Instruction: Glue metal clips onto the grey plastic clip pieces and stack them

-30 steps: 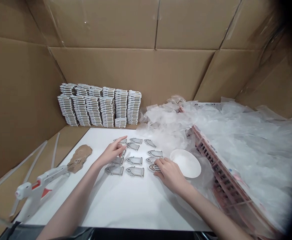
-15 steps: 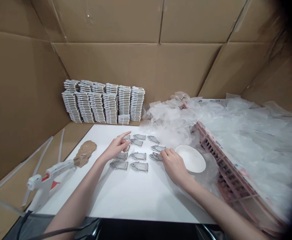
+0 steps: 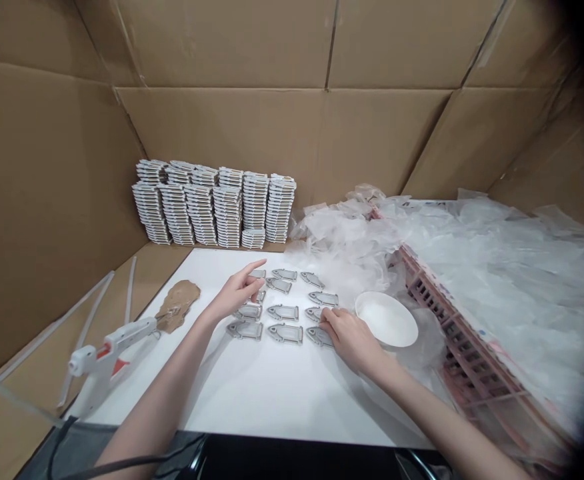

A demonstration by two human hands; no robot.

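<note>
Grey flat pieces, each shaped like a small boat with one pointed end and a framed window, lie in rows on the white board (image 3: 252, 400). My right hand (image 3: 355, 340) pinches the square end of the nearest right-hand grey piece (image 3: 318, 336), which lies flat. Just beyond it another grey piece (image 3: 314, 313) is partly behind the fingertips. My left hand (image 3: 235, 293) hovers over the left row, its index finger stretched out and the others loosely curled, with nothing seen in it. It partly covers several pieces there, while a middle-row grey piece (image 3: 285, 333) is fully visible.
Tall stacks of similar pieces (image 3: 228, 210) stand against the cardboard wall. A white bowl (image 3: 387, 320) sits right of my right hand, beside a pink crate (image 3: 465, 343) heaped with clear plastic bags (image 3: 512, 280). At left, a glue gun (image 3: 102, 360) points at a brown glue-covered pad (image 3: 178, 305).
My right hand has moved slightly nearer to me, and another grey piece now lies at the near end of the right row. The view has shifted a little; my left hand keeps its pose.
</note>
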